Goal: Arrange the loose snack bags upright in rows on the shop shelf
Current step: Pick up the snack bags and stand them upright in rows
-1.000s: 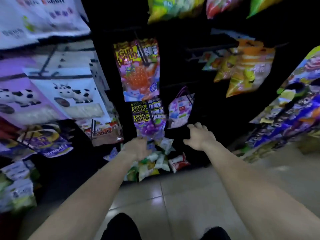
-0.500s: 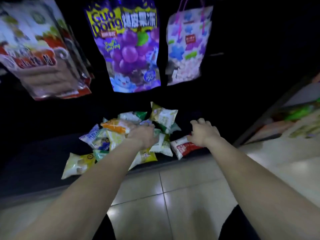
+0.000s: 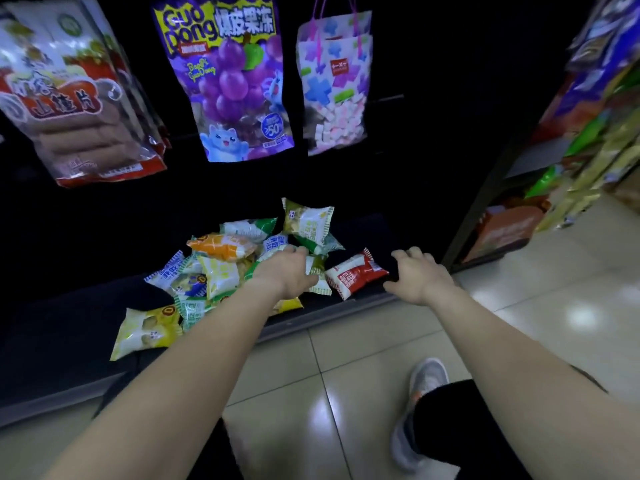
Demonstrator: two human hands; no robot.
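Observation:
A loose pile of small snack bags (image 3: 221, 265) lies flat on the low black shelf (image 3: 69, 323). An orange bag (image 3: 221, 245) tops the pile, a yellow bag (image 3: 145, 330) lies at its front left, and an olive-and-white bag (image 3: 308, 220) stands tilted at the back. A red-and-white bag (image 3: 353, 273) lies apart at the right. My left hand (image 3: 284, 271) rests palm down on the middle of the pile, with its fingers spread over the bags and covering some. My right hand (image 3: 419, 275) hovers just right of the red bag, fingers apart and holding nothing.
Above the shelf hang a purple grape jelly bag (image 3: 232, 81), a red haw-slice bag (image 3: 76, 98) and a marshmallow bag (image 3: 334, 84). Another stocked rack (image 3: 595, 116) stands at the right. Below me are the tiled floor (image 3: 346, 375) and my shoe (image 3: 422, 393).
The view has dropped from the hanging bags to the bottom shelf. Both hands came down with it, the left onto the pile and the right beside the red bag.

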